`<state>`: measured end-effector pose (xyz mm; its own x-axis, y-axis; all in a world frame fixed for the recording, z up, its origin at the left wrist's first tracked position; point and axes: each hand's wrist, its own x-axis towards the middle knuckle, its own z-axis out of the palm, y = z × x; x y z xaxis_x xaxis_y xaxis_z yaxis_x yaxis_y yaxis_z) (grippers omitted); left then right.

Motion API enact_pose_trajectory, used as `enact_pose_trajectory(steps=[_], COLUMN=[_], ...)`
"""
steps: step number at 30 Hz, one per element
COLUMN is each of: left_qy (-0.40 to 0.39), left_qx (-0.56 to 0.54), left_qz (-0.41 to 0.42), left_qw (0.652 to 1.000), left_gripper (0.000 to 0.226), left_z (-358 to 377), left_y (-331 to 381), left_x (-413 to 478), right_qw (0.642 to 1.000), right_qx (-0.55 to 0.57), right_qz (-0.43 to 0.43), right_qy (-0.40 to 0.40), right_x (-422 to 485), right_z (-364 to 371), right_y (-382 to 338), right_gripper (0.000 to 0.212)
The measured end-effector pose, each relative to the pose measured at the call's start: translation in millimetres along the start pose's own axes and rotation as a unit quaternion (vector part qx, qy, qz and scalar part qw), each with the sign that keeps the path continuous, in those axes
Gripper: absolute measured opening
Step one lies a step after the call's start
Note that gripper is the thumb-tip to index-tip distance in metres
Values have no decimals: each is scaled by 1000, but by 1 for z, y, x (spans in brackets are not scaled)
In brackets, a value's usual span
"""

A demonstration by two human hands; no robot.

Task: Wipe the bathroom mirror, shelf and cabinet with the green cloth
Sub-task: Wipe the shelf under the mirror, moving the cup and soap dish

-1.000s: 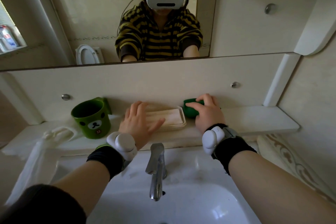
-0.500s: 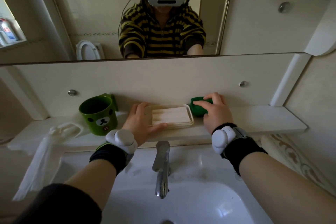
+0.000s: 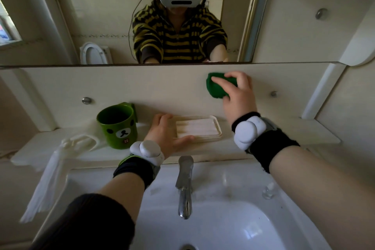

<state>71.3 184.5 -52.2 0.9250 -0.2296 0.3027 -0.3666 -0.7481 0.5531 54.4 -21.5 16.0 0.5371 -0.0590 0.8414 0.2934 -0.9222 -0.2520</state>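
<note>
Item 1. Basin [image 3: 233, 229] and faucet [image 3: 184, 186]: nearest, below the work, not involved.

Item 2. Left hand [image 3: 165, 138]: rests at the left end of the soap dish [image 3: 197, 128] on the shelf [image 3: 304, 134]. The fingers lie loosely apart and the thumb runs along the near rim. Handling note: the dish is best kept pinned or lifted aside, so the wipe can reach beneath it.

Item 3. Right hand [image 3: 239, 97]: fingers curled over the green cloth [image 3: 216, 89], pressing it flat to the pale panel [image 3: 142, 85] between the shelf and the mirror [image 3: 81, 16]. Step judged in hand: wiping this panel. Handling note: even pressure, overlapping sideways passes, working around the metal studs, cloth kept bunched under the palm so that no edge trails.

Item 4. Green cloth, appearance: dark green, soft and thick, wadded into a rounded pad. It is about half covered by the fingers, with its left end showing, just under the mirror's lower edge. Whether it is wet cannot be told.
</note>
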Motion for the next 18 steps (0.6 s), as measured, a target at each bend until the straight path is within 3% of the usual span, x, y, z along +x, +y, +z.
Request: enact_pose_trajectory(steps=[9, 18], left_qy=[2, -39], left_qx=[-40, -35], left_qz=[20, 49], left_qw=[999, 997], left_gripper=[100, 99], left_z=[0, 0], left_y=[-4, -9], left_x=[-2, -1], right_qw=[999, 1000], right_qx=[1, 1], right_qz=[-8, 0], right_qy=[40, -1], right_x=[9, -8], right_z=[10, 17], right_y=[-11, -7], right_gripper=[58, 59])
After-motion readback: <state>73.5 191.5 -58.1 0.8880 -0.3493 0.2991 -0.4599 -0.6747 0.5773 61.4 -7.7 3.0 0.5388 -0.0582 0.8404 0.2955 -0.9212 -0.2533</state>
